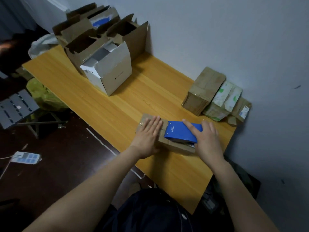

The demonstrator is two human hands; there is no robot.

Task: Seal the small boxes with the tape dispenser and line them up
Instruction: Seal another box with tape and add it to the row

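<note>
By the table's (100, 101) near edge I note left hand (148, 132) flat on small box (175, 146), right hand (208, 141) gripping tape dispenser (179, 133).

A power strip (26, 157) (white, blue switches) lies on the dark floor (58, 174).

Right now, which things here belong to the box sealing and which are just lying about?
In the job: left hand flat on the small box; right hand holding the tape dispenser; taped boxes by the wall; open boxes at the far end, probably.
Lying about: power strip, yellow-green bag, white bag.
</note>
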